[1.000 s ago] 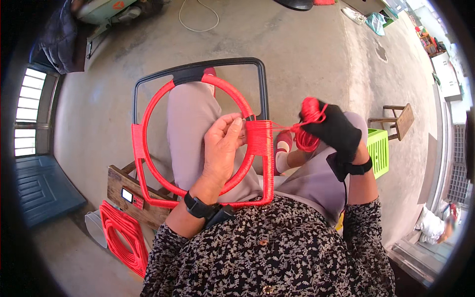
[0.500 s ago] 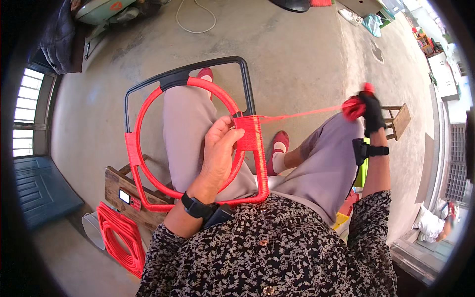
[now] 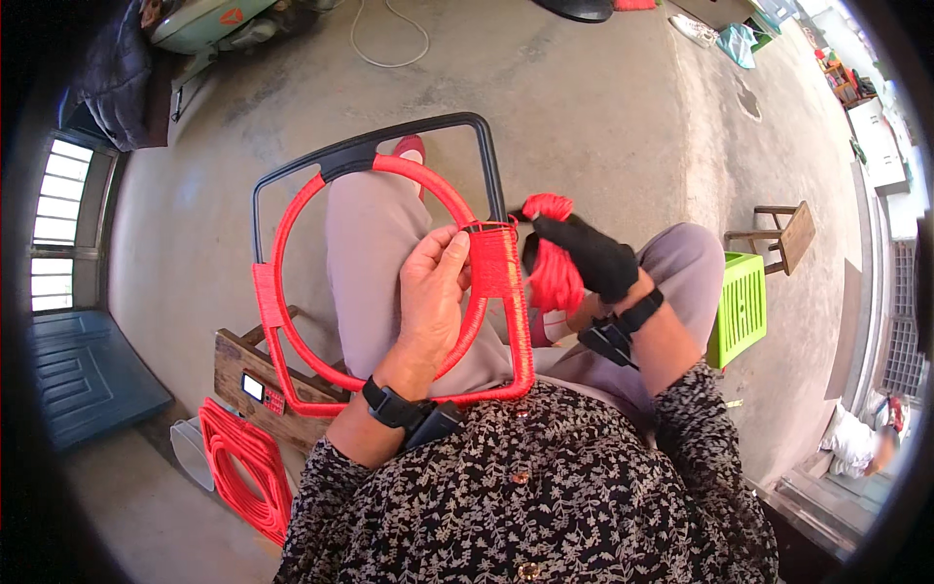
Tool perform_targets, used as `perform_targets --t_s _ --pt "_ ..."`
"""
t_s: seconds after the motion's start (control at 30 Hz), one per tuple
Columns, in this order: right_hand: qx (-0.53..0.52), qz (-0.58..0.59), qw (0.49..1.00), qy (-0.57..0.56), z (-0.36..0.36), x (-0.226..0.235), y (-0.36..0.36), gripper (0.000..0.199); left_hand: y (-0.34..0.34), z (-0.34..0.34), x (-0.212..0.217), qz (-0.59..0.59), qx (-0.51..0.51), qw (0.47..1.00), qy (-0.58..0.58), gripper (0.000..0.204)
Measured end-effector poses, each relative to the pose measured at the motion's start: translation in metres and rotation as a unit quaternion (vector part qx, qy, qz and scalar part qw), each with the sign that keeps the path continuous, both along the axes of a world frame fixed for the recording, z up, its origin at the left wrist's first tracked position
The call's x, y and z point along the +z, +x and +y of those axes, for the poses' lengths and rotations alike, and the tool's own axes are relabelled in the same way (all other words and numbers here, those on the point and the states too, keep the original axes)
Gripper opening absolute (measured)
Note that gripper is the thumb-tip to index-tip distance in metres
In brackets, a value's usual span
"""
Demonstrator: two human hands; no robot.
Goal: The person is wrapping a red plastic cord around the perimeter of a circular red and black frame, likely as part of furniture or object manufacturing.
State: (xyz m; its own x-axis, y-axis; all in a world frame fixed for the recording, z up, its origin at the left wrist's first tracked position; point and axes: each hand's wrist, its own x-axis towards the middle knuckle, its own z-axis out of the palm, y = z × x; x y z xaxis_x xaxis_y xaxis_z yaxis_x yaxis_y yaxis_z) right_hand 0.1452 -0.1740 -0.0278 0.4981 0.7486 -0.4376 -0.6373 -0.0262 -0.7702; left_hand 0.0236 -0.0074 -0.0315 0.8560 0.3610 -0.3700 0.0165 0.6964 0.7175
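Black-and-red rounded rectangular frame (image 3: 493, 263), with inner ring, lying over the lap, across a greyish-mauve trouser leg (image 3: 365, 253).

Surroundings, placed by the frame: at its lower left, a worn brown wooden stool (image 3: 238, 368) bore a small red keypad phone (image 3: 263, 391), screen lit. Farther lower left stood a stack of red looped shapes (image 3: 222, 438) next to a pale bucket (image 3: 190, 453); well left, a blue panelled board (image 3: 92, 375). Well to the frame's right, past the knee, were a bright green slatted plastic crate (image 3: 741, 307) and a small tan wooden stool (image 3: 793, 234). Above it, white tubing (image 3: 394, 64) curved over the stained grey concrete floor (image 3: 584, 117).

Obstructions: the bare left hand (image 3: 433, 297) covered part of the ring, thumb and fingers clamped on the frame's wound right-hand block. Just right of that block, the black-gloved right hand (image 3: 593, 258) had its fingers closed round a loose red cord bundle (image 3: 555, 277), fingertips partly hidden.

Materials: smooth black bars above; glossy, tightly ribbed red winding below and around the ring.
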Motion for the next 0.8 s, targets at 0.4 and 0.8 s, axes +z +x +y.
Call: perform_targets --t_s 0.4,0.8 --pt "-0.246 0.124 0.934 0.229 0.005 -0.001 -0.011 0.02 0.0 0.002 -0.002 0.002 -0.033 0.996 -0.082 0.021" --pt "-0.09 -0.085 0.991 0.047 0.022 -0.011 0.002 0.016 -0.003 -0.009 0.008 -0.035 -0.137 0.983 -0.115 0.04"
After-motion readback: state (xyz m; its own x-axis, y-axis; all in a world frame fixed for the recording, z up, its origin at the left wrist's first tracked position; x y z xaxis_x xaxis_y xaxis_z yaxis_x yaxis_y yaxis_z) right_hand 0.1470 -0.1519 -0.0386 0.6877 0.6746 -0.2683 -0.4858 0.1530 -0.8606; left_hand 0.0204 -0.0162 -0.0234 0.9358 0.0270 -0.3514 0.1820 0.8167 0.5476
